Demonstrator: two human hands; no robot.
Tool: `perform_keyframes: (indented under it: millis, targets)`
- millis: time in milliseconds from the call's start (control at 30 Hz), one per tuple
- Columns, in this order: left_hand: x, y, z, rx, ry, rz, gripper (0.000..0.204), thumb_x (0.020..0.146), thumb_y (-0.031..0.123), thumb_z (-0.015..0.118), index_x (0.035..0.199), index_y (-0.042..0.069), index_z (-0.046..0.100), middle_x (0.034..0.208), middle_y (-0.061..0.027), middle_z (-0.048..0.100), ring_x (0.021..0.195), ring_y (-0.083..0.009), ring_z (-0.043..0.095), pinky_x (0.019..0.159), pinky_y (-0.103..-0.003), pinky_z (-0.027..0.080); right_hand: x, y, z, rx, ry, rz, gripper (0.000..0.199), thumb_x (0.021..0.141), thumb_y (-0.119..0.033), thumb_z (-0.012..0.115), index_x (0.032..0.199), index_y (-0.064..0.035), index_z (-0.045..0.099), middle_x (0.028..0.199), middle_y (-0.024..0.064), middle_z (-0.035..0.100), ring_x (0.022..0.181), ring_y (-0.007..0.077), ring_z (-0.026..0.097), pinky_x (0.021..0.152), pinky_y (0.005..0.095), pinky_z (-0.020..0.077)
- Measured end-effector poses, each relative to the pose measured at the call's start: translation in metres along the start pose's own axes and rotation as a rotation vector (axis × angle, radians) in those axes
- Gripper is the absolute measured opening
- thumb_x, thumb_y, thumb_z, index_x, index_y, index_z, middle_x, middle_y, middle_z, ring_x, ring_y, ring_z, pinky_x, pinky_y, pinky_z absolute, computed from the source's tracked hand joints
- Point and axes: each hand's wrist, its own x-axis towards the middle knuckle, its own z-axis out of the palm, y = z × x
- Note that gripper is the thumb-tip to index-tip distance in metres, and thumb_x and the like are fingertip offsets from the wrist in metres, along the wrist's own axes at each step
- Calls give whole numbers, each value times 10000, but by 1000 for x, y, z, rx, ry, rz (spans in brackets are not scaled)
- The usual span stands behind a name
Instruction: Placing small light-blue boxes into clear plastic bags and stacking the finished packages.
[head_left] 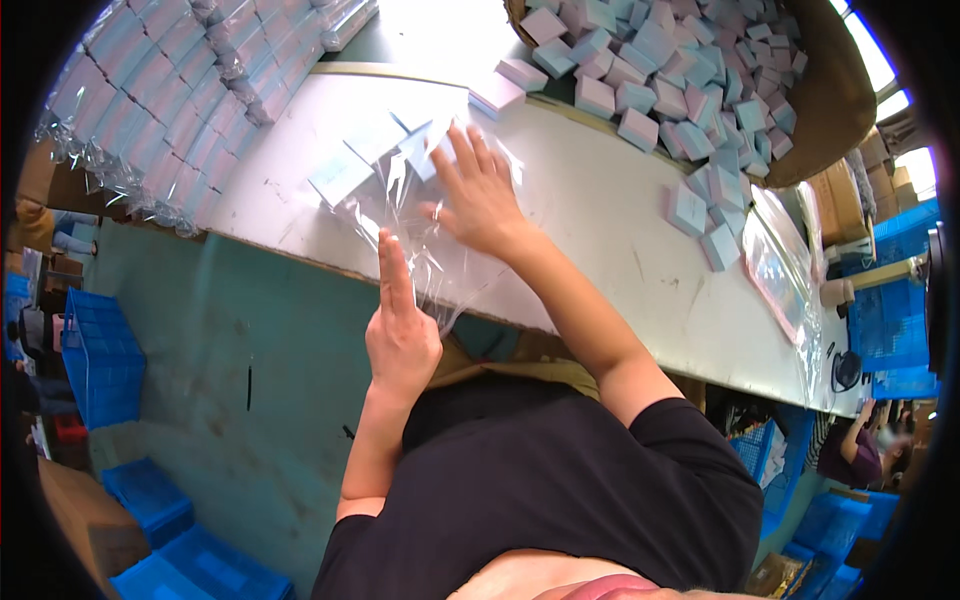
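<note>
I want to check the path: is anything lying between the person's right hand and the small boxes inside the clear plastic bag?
Only the clear plastic bag film: the right hand lies flat on it, over the small boxes.

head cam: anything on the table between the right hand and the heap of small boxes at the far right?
Head view: bare white table between the right hand and the heap of small boxes; nothing lies there.

The person wears a plain black short-sleeved T-shirt, its sleeves ending well above the elbows, so both forearms are bare. The fabric carries no visible print or pattern. A tan or mustard-coloured garment shows below the shirt at the waist. The left hand and right hand are bare, without gloves, rings or watch visible.
</note>
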Motion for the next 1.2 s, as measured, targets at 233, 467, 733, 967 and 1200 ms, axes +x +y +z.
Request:
perform_keyframes:
  millis: [233,467,733,967,1200]
  targets:
    - [-2,-15,0,-17,-9,46,1010,684,-174,503,1602,8,122,1642,-204,243,1276,-363,572,671,-347,556,30,118,-56,746,164,154,131,912,-64,603,1002,11,662,1034,135,678,926,221,652,819,317,533]
    - [-1,-14,7,-116,-84,-48,1010,676,-165,515,1600,8,145,1625,-212,284,1213,-377,615,673,-352,559,136,197,42,-286,-275,444,750,818,-704,595,1405,-237,580,1588,175,319,1477,338,247,1133,622,264]
    - [0,-19,2,-84,-50,-13,988,680,-167,516,1595,23,196,1613,-239,292,1094,-383,672,601,-346,550,30,220,-18,131,-271,212,493,896,-475,665,1312,-212,649,1442,133,520,1317,344,491,1097,460,397]
    - [6,-10,4,-109,-143,-7,948,710,-170,484,1595,46,223,1632,-252,238,1118,-385,655,591,-332,521,50,370,-33,-116,-467,524,596,711,-220,799,1218,-64,527,1212,194,622,1084,376,627,919,448,509]
    - [-1,-10,4,18,-54,55,927,708,-160,510,1581,49,275,1616,-277,250,874,-338,697,556,-349,519,71,288,-72,-38,-152,484,794,639,-328,851,1319,-94,512,1225,215,611,1123,360,624,943,419,506]
